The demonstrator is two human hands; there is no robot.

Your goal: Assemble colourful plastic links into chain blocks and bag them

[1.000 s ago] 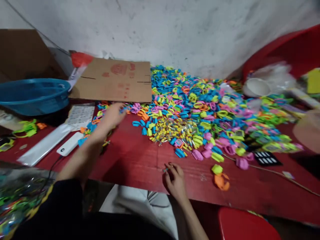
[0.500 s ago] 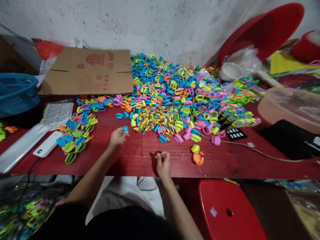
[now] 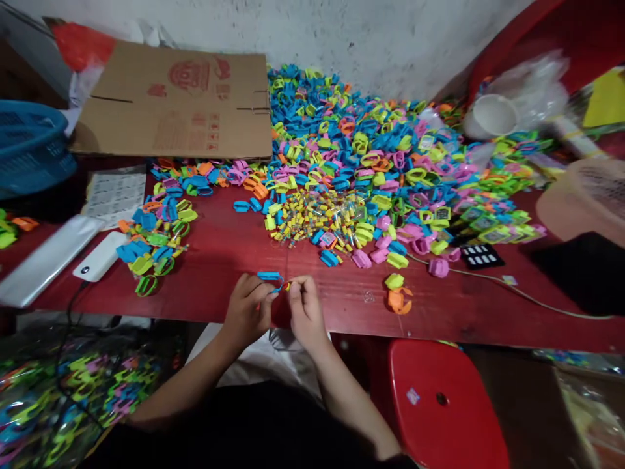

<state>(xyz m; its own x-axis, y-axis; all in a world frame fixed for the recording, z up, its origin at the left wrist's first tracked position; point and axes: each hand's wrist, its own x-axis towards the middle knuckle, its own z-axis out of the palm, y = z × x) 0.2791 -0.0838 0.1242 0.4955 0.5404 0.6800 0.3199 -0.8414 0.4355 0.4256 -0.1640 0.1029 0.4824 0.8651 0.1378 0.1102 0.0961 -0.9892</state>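
My left hand [image 3: 248, 311] is closed around a blue plastic toy watch [image 3: 268, 277], whose strap loop faces right. Pinched in the fingertips of my right hand [image 3: 307, 314] is a small yellow-and-red piece [image 3: 288, 286], right up against the strap of the watch. Whether the two pieces are joined I cannot tell. Both hands are over the front edge of the red table [image 3: 209, 260]. Beyond them lies a heap of small yellow pieces [image 3: 312, 218], in front of a big pile of coloured toy watches [image 3: 342, 137].
To the left, a smaller group of toy watches [image 3: 159, 238] lies near a white power bank [image 3: 100, 257] with a cable. A cardboard sheet [image 3: 131, 124] covers the back left. Two loose watches [image 3: 399, 301] lie to the right, above a red stool [image 3: 444, 404].
My hands have come together from apart, the left moving right with the blue toy watch and the right bringing the small piece to it. The view has shifted slightly.
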